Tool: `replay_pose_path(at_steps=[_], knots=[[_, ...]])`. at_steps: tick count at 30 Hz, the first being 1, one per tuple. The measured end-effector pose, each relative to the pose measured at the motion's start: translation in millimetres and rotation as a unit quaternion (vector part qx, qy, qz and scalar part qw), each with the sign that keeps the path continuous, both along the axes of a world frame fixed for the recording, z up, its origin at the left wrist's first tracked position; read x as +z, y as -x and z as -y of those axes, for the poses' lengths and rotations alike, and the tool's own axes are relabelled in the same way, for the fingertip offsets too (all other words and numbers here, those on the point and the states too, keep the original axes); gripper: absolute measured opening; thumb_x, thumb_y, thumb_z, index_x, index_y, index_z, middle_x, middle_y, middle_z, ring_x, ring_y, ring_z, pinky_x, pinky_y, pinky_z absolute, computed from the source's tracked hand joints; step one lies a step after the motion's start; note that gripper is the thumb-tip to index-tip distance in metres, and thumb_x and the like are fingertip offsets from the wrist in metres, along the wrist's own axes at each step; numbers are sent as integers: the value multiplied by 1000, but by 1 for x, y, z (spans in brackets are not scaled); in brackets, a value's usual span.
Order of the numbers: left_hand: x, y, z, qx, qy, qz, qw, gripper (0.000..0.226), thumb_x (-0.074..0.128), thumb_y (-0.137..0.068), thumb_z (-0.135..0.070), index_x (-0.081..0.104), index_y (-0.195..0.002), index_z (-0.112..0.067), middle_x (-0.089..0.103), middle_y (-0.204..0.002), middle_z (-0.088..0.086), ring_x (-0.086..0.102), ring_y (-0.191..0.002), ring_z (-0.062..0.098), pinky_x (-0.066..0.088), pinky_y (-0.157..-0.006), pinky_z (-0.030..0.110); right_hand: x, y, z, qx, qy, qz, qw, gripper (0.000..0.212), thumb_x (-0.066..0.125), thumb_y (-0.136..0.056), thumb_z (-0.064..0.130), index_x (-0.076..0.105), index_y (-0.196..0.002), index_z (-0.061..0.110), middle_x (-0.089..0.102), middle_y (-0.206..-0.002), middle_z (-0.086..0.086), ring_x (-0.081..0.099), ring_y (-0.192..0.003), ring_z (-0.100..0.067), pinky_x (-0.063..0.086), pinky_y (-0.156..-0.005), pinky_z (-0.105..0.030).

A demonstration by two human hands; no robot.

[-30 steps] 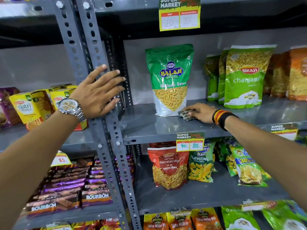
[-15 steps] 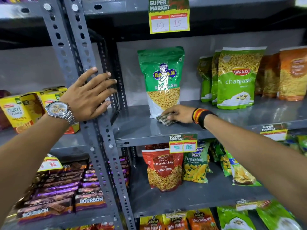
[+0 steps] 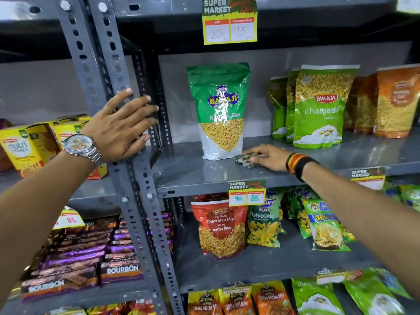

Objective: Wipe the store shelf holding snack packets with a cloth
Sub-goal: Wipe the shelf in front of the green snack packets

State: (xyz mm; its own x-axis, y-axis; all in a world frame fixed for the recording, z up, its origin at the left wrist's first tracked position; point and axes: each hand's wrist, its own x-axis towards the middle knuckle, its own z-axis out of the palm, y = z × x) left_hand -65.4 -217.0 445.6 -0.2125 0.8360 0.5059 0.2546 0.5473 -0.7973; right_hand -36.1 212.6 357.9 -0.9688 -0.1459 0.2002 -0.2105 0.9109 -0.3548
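The grey metal shelf [image 3: 188, 171] runs across the middle of the view. A green Balaji snack packet [image 3: 219, 110] stands upright on it. My right hand [image 3: 267, 158] presses a checked cloth [image 3: 244, 159] flat on the shelf, just right of the packet's base and touching it. My left hand [image 3: 120, 126], with a wristwatch, rests flat with spread fingers against the grey slotted upright [image 3: 109, 87].
Green Bikaji packets [image 3: 322, 105] and orange packets [image 3: 395, 101] stand further right on the same shelf. A price tag [image 3: 246, 193] hangs from the shelf's front edge. Below are more snack packets [image 3: 219, 228]; biscuit packs [image 3: 68, 258] and yellow boxes [image 3: 20, 148] fill the left bay.
My right hand with the cloth slid left along the shelf, then back a little to the right beside the packet's base. My left hand stayed on the upright.
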Motion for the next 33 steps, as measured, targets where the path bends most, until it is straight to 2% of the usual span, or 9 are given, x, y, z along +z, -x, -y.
replay_pose_path(at_steps=[2,7,12,15,20,23,26,30,33], knots=[[0,-1,0,-1,2,12,1000,54,31,-104,-40,56,-140,-7,47,-153,18,30,-150,36,16,-123,61,-10,-8,2,-9,-33,-14,999,32,47,-96,43,53,-127,46,55,-132,1,44,-130,-25,24,-112,-53],[-10,-12,-16,15,-33,66,997,58,27,-102,-43,60,-134,-6,50,-150,19,35,-147,39,13,-122,64,10,-69,-16,119,31,73,990,33,52,-96,26,59,-128,29,62,-116,13,58,-105,1,43,-94,-17],[-70,-25,-103,-103,9,183,978,57,30,-104,-47,55,-137,-8,54,-146,19,49,-136,38,34,-117,58,30,-45,-56,40,100,4,994,33,53,-96,23,57,-129,25,57,-132,-1,51,-121,-14,37,-101,-28],[-102,-19,-160,-110,-8,264,958,61,28,-104,-50,50,-142,-9,55,-146,17,51,-135,34,40,-114,52,27,-17,-52,17,62,16,998,32,54,-96,27,58,-128,28,57,-135,-2,50,-125,-18,36,-107,-33],[-121,-2,-190,-113,2,303,946,55,37,-103,-47,59,-133,-6,64,-132,16,60,-123,34,51,-103,48,-4,-7,-43,41,18,1,999,31,51,-96,32,59,-127,34,59,-126,1,54,-120,-19,36,-106,-31],[-121,-3,-187,-104,-4,316,943,63,23,-106,-48,61,-133,-5,67,-128,16,64,-117,33,55,-98,47,-9,-49,-59,95,6,1,995,30,49,-96,37,57,-124,43,56,-111,6,54,-110,-13,41,-98,-33],[-123,-8,-189,-77,5,331,941,68,16,-107,-48,57,-139,-5,66,-131,17,64,-119,33,55,-99,48,-2,-92,-89,141,17,37,989,31,51,-96,34,58,-125,41,57,-111,11,54,-105,-1,42,-93,-16],[-122,-11,-191,-67,5,373,925,65,17,-108,-48,42,-152,-7,54,-148,17,53,-134,33,44,-112,48,25,-84,-114,126,114,-7,985,31,53,-96,22,60,-125,28,62,-122,10,56,-105,11,43,-90,-9],[-123,-15,-200,-67,-2,404,912,61,24,-107,-46,31,-157,-11,42,-158,14,41,-145,29,35,-120,46,34,-42,-117,100,118,-35,987,32,53,-96,22,59,-127,23,61,-126,1,56,-115,-9,44,-104,-30]])
